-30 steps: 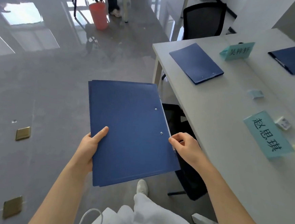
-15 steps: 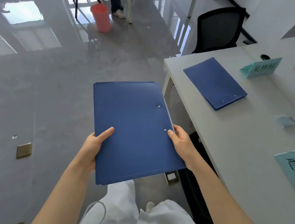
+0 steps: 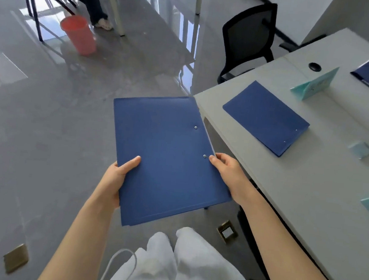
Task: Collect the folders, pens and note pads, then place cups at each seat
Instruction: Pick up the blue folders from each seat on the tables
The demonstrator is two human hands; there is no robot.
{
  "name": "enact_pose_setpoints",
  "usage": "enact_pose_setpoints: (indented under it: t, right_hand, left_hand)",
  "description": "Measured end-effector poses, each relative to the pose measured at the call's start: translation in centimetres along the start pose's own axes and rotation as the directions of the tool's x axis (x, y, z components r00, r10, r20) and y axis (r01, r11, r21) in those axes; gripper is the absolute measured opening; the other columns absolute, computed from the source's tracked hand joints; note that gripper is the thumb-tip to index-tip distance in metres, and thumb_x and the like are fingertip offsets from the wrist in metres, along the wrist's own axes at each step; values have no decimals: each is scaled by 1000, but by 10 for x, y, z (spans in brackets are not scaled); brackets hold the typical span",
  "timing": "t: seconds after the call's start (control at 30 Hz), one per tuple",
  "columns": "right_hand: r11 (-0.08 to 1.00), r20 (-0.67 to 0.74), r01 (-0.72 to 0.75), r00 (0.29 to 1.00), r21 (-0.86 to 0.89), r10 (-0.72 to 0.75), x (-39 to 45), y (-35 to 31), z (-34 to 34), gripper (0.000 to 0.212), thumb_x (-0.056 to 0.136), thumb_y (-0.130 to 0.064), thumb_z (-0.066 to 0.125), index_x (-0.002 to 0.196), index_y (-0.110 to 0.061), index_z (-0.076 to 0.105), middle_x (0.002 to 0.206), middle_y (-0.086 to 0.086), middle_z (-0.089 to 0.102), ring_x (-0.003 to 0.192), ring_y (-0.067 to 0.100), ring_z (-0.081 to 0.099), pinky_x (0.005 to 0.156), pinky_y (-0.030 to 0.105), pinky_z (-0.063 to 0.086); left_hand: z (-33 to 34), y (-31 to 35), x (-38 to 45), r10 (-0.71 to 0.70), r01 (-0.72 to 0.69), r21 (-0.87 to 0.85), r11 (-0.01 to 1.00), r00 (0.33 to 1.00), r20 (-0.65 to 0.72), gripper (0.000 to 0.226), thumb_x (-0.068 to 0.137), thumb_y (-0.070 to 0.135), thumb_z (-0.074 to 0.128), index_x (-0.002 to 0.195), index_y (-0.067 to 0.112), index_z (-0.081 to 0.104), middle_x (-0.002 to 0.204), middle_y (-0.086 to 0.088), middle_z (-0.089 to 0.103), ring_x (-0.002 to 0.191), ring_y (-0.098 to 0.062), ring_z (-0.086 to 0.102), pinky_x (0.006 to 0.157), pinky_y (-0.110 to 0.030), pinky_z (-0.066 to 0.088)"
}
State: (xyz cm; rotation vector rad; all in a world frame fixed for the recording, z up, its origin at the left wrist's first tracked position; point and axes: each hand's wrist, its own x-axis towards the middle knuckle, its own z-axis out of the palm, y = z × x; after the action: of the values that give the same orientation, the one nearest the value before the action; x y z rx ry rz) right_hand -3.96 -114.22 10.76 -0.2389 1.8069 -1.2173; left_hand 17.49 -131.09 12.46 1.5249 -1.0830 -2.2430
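- Head view: the white table point(image 3: 307, 193) edge runs along the right, with wide shiny gray floor point(image 3: 47, 129) open to the left.
- Both hands grip a flat blue stack of folders point(image 3: 166, 160): the left hand point(image 3: 115, 178) holds its near-left edge, and the right hand point(image 3: 229, 174) pinches its right edge.
- Another blue folder point(image 3: 266, 117) lies flat on the table, far right.

blue folders point(image 3: 166, 158) held, another folder point(image 3: 266, 117) on desk point(image 3: 307, 193)
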Motion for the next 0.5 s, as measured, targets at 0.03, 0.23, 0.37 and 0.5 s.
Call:
enact_pose_setpoints:
  t: [0.03, 0.23, 0.37, 0.5]
  right_hand:
    - [1000, -12, -11, 1000, 17, 11, 12, -5, -2, 24, 96, -34, 53, 111, -18, 62, 107, -1, 71, 96, 18, 69, 83, 38, 57]
    - [995, -32, -37, 999, 98, 40, 85, -41, -22, 17, 97, -26, 53, 105, -17, 64, 107, 1, 72, 99, 17, 68, 91, 38, 54]
    - [990, -30, -62, 997, 126, 66, 145, -72, -43, 22, 97, -26, 52, 110, -14, 64, 102, -2, 71, 90, 15, 67, 85, 35, 53]
    - [986, -70, -115, 990, 119, 124, 200, -106, -71, 22, 98, -22, 50, 110, -9, 63, 94, 5, 66, 82, 19, 63, 72, 32, 54]
  left_hand:
    - [5, 11, 14, -7, 7, 15, 1000, 1000, 10, 40, 86, 31, 69, 121, 13, 63, 107, -8, 75, 86, -29, 74, 67, -41, 60]
    - [44, 66, 82, -8, 6, 71, 997, 999, 40, 34, 86, 30, 69, 116, 14, 65, 102, -6, 76, 81, -27, 74, 65, -39, 59]
    - [78, 109, 132, -5, 1, 101, 995, 999, 42, 35, 86, 32, 70, 116, 15, 65, 102, -5, 76, 84, -27, 74, 65, -38, 59]
    - [111, 152, 176, 1, -6, 119, 993, 999, 37, 31, 86, 30, 70, 113, 16, 65, 97, -4, 77, 78, -24, 75, 59, -35, 59]
